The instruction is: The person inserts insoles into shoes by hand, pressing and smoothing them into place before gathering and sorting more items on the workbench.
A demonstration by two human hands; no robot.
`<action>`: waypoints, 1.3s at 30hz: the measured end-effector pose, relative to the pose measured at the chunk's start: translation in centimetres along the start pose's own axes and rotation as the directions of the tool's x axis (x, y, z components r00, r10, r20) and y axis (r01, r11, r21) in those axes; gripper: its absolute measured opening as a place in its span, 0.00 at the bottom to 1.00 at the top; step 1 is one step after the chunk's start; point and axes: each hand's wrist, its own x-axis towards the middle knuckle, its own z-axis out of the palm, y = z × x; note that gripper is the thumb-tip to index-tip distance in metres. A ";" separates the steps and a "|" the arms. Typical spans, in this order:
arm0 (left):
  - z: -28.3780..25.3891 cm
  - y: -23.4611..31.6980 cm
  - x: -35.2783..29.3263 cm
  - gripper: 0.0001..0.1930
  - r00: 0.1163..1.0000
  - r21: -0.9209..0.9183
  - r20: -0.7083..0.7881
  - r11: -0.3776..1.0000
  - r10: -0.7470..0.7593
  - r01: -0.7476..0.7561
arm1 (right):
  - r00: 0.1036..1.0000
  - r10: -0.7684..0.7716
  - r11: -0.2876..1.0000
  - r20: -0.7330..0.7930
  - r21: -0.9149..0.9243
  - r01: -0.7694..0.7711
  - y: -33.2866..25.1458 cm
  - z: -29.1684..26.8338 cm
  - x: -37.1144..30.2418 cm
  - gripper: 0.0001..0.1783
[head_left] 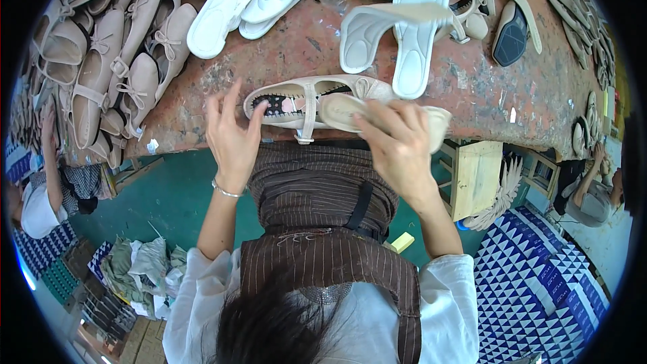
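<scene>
A beige strapped shoe with a bow lies sideways at the near edge of the worktable, its dark patterned inside showing. In my right hand is a beige insole, pinched between thumb and fingers. One end of that insole reaches over the shoe opening beside the strap. My left hand is open at the heel end of the shoe, fingers spread. Its thumb tip overlaps the heel opening; whether it touches cannot be told.
White insoles lie in loose stacks beyond the shoe. Many beige shoes crowd the left of the worktable. A shoe with a dark sole rests at far right. A wooden stool stands below; other people work at both sides.
</scene>
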 end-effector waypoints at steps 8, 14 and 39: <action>1.5 -1.7 -1.5 0.35 0.968 -0.474 0.190 0.848 -0.165 0.237 | 0.997 -0.037 0.926 0.067 0.376 0.009 -1.6 6.7 4.6 0.09; 1.2 -2.3 -1.4 0.36 0.952 -0.534 0.276 0.802 -0.133 0.267 | 0.987 -0.051 0.910 0.150 0.415 -0.016 -2.4 9.3 5.5 0.06; 2.1 -2.0 0.0 0.04 0.920 -0.540 0.249 0.745 -0.304 0.392 | 0.979 -0.037 0.995 0.201 -0.083 0.055 -3.6 6.2 3.4 0.14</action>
